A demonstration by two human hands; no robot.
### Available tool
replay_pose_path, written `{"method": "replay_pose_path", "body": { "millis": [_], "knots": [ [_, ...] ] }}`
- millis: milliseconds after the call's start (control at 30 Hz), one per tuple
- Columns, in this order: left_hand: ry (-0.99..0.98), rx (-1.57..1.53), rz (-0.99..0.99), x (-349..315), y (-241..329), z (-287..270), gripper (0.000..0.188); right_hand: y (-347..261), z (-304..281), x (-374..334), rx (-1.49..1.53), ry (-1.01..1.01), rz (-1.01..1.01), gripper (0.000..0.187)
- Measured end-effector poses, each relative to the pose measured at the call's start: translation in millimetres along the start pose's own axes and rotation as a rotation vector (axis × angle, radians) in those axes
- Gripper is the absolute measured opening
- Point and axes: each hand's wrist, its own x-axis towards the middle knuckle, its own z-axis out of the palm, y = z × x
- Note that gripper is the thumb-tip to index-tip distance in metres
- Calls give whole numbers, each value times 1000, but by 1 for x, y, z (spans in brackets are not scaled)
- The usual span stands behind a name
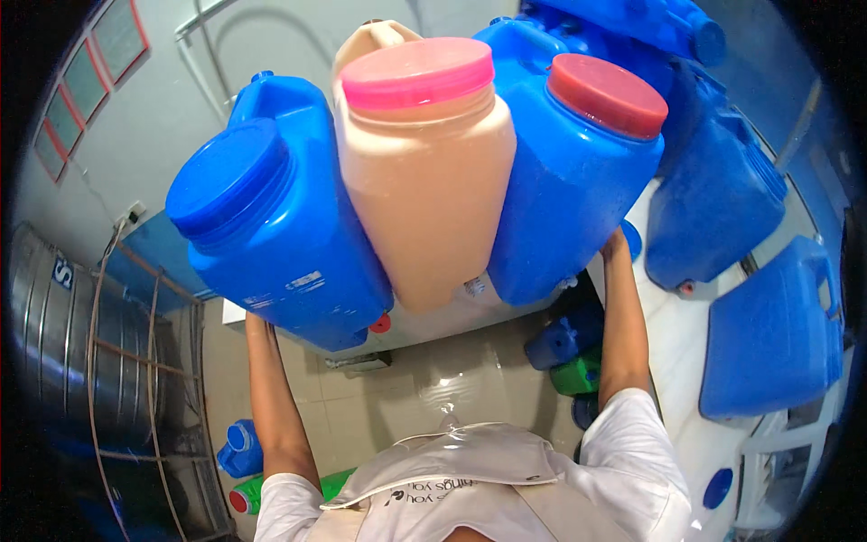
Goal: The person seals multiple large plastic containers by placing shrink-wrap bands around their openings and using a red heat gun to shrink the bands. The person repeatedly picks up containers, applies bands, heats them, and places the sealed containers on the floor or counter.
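Observation:
Three large water jugs stand side by side in front of me on a white surface [433, 334]. At the left is a blue jug with a blue lid [307, 226], a small red spigot [380, 323] low beside it. The middle one is a beige jug with a pink lid [429, 190]. On the right is a blue jug with a dark red lid [578, 172]. My left forearm [274, 406] reaches behind the left jug, which hides that hand. My right hand [616, 244] goes behind the right jug's outer side, its fingers hidden; whether either hand grips cannot be seen.
More blue jugs [718, 208] stand at the back right, with another blue jug [768, 334] nearer on a white counter [682, 361]. Blue and green containers [576, 370] sit on the floor. A metal tank [77, 334] stands behind a rusty frame [149, 357] at left.

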Motion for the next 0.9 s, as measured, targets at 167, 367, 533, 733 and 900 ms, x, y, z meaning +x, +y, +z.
{"method": "replay_pose_path", "body": {
  "millis": [167,367,533,733,900],
  "knots": [
    [-55,232,143,20,48,66,53,-43,-41,-3,-15,151,-44,46],
    [9,389,348,34,65,103,49,-53,-44,5,-65,294,-97,46],
    [316,406,656,-1,126,133,45,-54,-71,-45,-609,476,-549,40],
    [741,21,1111,-125,187,177,42,-101,-135,-371,-661,-45,98,25],
    [824,-363,1513,-275,260,237,39,-141,-285,-635,-854,1290,139,18]
  ]
}}
